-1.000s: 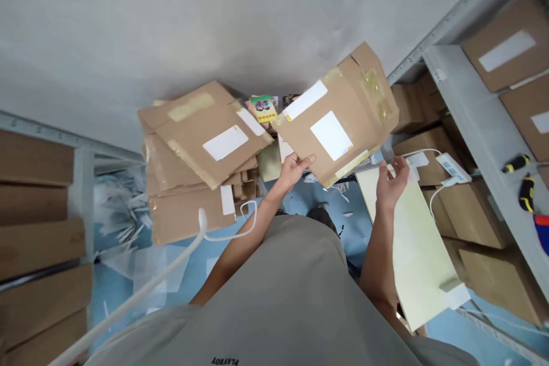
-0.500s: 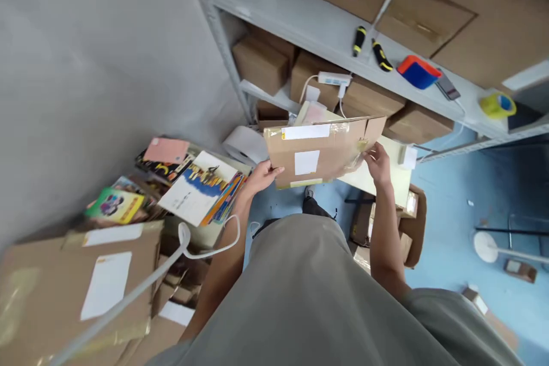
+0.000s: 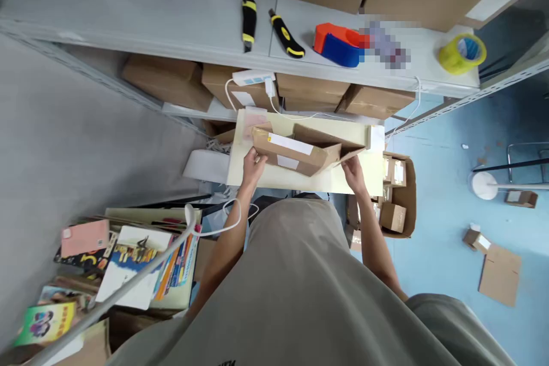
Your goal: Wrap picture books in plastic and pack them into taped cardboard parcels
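Note:
A brown cardboard box (image 3: 300,155) with white labels is partly unfolded over a pale yellow board (image 3: 300,180) in front of me. My left hand (image 3: 253,166) grips the box's left end, fingers curled on it. At the right side, my right hand (image 3: 354,170) holds an open flap of the same box. The box stands slightly raised, its top flaps spread apart.
A grey shelf (image 3: 171,17) above carries two black-and-yellow utility knives (image 3: 249,23), a red-and-blue tape dispenser (image 3: 337,46) and a yellow tape roll (image 3: 462,52). Brown cartons (image 3: 171,80) sit below. Books (image 3: 128,263) lie at lower left. An open carton (image 3: 397,194) stands on the blue floor.
My view swung right from the flat-box pile to the shelf. The flat box came down over the pale board and is now opened out between both hands.

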The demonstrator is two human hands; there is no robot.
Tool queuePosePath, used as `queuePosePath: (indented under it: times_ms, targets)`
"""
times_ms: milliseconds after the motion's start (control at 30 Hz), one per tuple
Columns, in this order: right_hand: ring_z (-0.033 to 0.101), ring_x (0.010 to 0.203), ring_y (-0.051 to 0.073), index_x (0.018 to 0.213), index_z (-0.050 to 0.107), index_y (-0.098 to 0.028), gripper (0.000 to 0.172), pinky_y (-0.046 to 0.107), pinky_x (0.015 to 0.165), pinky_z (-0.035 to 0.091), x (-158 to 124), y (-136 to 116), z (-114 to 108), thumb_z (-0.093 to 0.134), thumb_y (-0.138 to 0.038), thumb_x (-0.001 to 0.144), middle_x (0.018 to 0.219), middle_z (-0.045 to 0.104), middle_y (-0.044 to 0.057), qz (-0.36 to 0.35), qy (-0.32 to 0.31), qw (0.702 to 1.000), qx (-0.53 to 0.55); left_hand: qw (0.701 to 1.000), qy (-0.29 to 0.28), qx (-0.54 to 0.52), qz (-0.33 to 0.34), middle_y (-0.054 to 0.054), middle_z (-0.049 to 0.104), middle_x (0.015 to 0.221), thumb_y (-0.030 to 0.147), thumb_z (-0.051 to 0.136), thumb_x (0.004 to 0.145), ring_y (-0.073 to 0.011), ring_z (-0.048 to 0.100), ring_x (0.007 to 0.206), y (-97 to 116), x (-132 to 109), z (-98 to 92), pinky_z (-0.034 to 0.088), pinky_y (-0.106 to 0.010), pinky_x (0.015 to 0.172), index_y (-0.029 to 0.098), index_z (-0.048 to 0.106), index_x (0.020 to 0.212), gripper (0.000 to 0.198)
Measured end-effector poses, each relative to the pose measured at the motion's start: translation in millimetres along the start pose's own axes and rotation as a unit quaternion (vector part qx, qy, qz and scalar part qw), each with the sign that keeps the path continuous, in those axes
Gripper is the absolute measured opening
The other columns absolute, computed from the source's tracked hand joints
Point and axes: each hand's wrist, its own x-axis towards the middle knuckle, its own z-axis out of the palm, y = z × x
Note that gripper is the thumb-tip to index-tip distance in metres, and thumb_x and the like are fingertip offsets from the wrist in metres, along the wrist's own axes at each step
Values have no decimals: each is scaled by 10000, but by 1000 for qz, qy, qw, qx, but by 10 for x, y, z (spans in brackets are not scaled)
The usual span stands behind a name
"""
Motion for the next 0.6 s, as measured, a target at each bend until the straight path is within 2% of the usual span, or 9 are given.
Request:
queuePosePath:
  times_ms: [67, 133, 233, 300, 367, 467, 600]
  targets:
    - [721, 1357, 324, 1395, 592, -270, 670, 548, 1205, 601, 11, 38, -55, 688, -769, 959, 1428, 747, 172, 30, -17, 999, 0, 999, -17, -16, -26, -86, 831, 1126, 386, 662, 787, -287, 744, 1206, 87, 88, 208, 572, -415, 1133, 209, 705, 1090, 353]
    - [697, 1409, 332, 1421, 598, -265, 681, 553, 1198, 606, -3, 69, -64, 676, -762, 960, 1467, 737, 182, 64, -30, 997, -4, 999, -25, -7, -43, -74, 841, 1054, 385, 670, 772, -289, 749, 1162, 175, 135, 378, 577, -417, 1120, 210, 736, 1006, 299]
    - [688, 1437, 342, 1395, 641, -264, 665, 576, 1211, 602, -64, 101, -45, 656, -781, 977, 1464, 746, 186, 107, -11, 994, -9, 999, -19, 6, -50, -90, 863, 1094, 410, 682, 785, -317, 744, 1219, 267, 180, 507, 559, -444, 1168, 210, 791, 1005, 317]
    - [675, 1473, 344, 1465, 641, -269, 732, 595, 1228, 596, -131, 93, -42, 635, -825, 988, 1549, 714, 186, 136, -2, 991, 8, 998, -16, -6, -59, -115, 867, 1205, 465, 677, 817, -331, 739, 1283, 299, 222, 510, 550, -457, 1199, 201, 823, 1088, 405]
    - [634, 1548, 344, 1615, 576, -305, 836, 604, 1227, 606, -212, 43, -49, 611, -869, 999, 1711, 615, 168, 177, -16, 983, 36, 996, -30, -30, -83, -145, 849, 1316, 538, 655, 853, -345, 736, 1338, 323, 274, 477, 559, -475, 1202, 192, 832, 1183, 509]
    - [567, 1638, 367, 1762, 468, -372, 925, 612, 1199, 640, -318, -116, -61, 588, -904, 1015, 1851, 479, 111, 234, -46, 968, 75, 985, -89, -81, -123, -168, 811, 1435, 630, 669, 877, -373, 715, 1421, 396, 330, 420, 574, -502, 1195, 192, 812, 1326, 644]
    - [597, 1612, 415, 1774, 513, -340, 993, 576, 1156, 685, -309, -375, -80, 675, -909, 977, 1822, 529, 98, 239, -43, 966, 92, 976, -159, -72, -131, -175, 772, 1523, 650, 859, 836, -385, 702, 1448, 571, 288, 370, 575, -472, 1202, 186, 754, 1482, 802]
